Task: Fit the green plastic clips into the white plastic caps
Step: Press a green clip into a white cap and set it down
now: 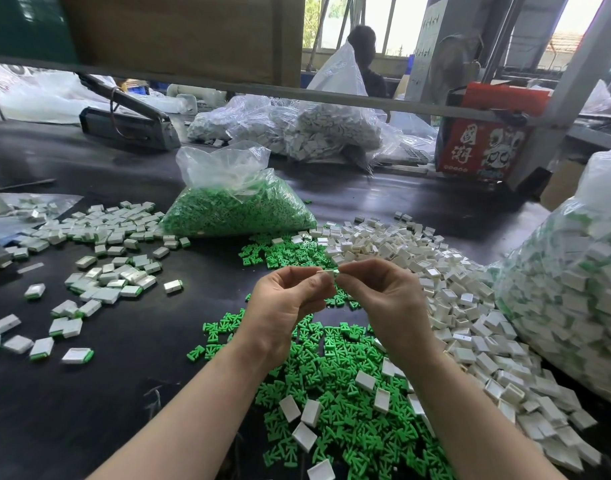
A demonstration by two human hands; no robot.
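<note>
My left hand (286,299) and my right hand (380,299) meet above the dark table (141,375), both pinching one small white cap (328,273) between their fingertips. Whether a green clip sits in that cap is hidden by my fingers. Below my hands lies a loose heap of green clips (338,403) with a few white caps on it. A long pile of white caps (446,296) runs along the right. Assembled caps with green clips (99,271) lie scattered on the left.
A clear bag of green clips (238,206) stands behind my hands. A big bag of assembled pieces (571,299) bulges at the right edge. More bags of white parts (318,129), a heat sealer (131,119) and a red box (484,136) sit at the back, where a person (366,60) stands.
</note>
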